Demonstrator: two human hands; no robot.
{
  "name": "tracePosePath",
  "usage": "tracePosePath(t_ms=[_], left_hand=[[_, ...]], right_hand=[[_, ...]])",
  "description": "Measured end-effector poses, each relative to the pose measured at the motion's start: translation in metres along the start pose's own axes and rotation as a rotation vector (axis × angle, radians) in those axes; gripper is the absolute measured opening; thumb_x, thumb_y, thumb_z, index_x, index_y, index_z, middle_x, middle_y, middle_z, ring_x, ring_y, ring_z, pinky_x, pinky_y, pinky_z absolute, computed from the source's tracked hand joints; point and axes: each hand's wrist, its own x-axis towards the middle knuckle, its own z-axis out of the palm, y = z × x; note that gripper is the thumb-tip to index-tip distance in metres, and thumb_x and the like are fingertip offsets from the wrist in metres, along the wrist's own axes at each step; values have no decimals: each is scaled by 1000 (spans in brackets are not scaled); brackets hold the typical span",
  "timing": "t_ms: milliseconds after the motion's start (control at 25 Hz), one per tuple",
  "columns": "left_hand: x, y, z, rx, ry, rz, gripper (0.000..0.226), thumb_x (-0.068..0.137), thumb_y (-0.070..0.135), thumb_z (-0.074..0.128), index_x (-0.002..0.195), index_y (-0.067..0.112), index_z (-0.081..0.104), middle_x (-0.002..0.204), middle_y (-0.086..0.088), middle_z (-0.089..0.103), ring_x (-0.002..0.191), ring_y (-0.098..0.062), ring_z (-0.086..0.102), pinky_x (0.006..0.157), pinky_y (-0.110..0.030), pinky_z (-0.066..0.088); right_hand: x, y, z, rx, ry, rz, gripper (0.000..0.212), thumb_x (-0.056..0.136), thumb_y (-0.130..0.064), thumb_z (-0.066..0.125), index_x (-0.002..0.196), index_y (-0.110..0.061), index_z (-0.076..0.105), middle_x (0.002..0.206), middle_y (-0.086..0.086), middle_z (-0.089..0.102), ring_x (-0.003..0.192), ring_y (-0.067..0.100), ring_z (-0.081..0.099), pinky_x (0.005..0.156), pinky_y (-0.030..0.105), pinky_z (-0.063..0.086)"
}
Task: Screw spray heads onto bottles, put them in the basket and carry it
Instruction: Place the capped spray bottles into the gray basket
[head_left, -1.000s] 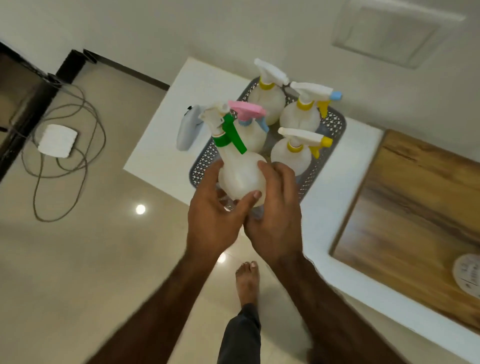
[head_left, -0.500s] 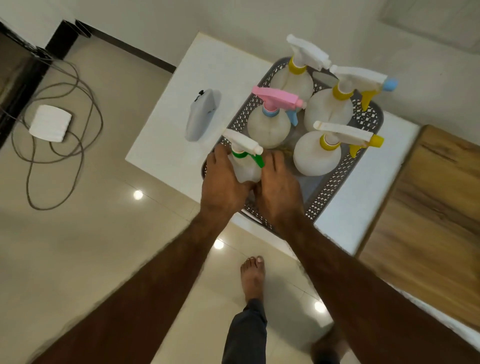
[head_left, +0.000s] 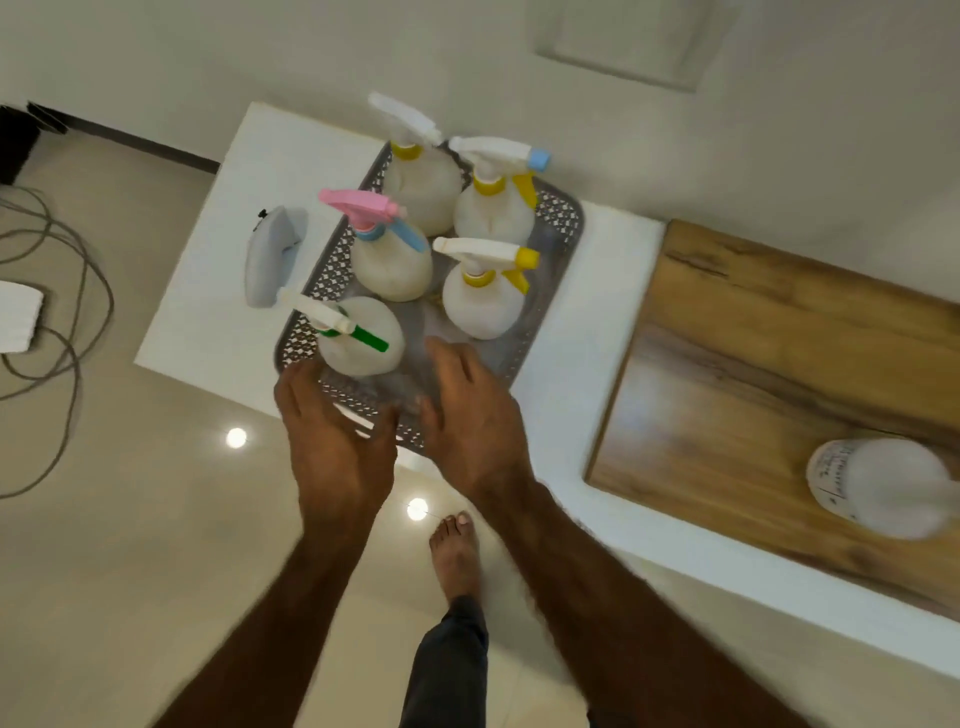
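A grey perforated basket (head_left: 558, 228) stands on the white table (head_left: 208, 291) and holds several white spray bottles. The bottle with the green trigger (head_left: 358, 338) stands upright in the basket's near left corner. Behind it is a pink-headed bottle (head_left: 389, 260); three yellow-collared bottles (head_left: 480, 306) fill the right and far side. My left hand (head_left: 332, 441) hovers at the basket's near edge, fingers spread, holding nothing. My right hand (head_left: 467, 421) is beside it over the near rim, fingers apart and empty.
A grey handheld device (head_left: 267, 260) lies on the table left of the basket. A wooden board (head_left: 779, 364) with a white round object (head_left: 878, 486) lies to the right. Cables (head_left: 62, 312) trail on the floor at left. My bare foot (head_left: 454, 551) is below the table edge.
Both hands lowered the green-trigger bottle into the basket's near left corner, let it go and pulled back toward me, fingers spreading.
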Motion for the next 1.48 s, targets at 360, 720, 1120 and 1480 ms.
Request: tracePosePath(t_ms=[360,720,1120,1480], left_hand=[[-135,129,102,-221,-474,372,33,99,6,63,130,16,60,128,4,62,116,-9,63,97,-35,59],[-192,224,202,-52,-902,459,82,82,21,87,151,27,44,152,11,46,133,-6,47,106,-34,52],[-190,228,250,-39,-923,533,61,87,16,80,144,17,58,147,-1,58,136,-19,54,112,-45,49],[-160,199,193,-21,-745,451,42,96,29,72,135,14,66,137,-10,63,123,-24,61,106,-45,54]], right_hand=[[-123,125,-98,145,619,369,33,99,-26,57,129,-17,62,127,-1,67,115,16,65,96,27,52],[-242,237,-141,352,905,811,58,87,-46,76,134,-21,54,127,-4,63,113,16,64,95,39,58],[-201,277,-155,222,740,609,71,81,-32,81,142,-15,50,132,6,64,119,23,64,95,40,60],[-168,223,-137,199,477,501,86,77,-26,84,148,-24,37,143,7,56,120,31,63,96,50,58]])
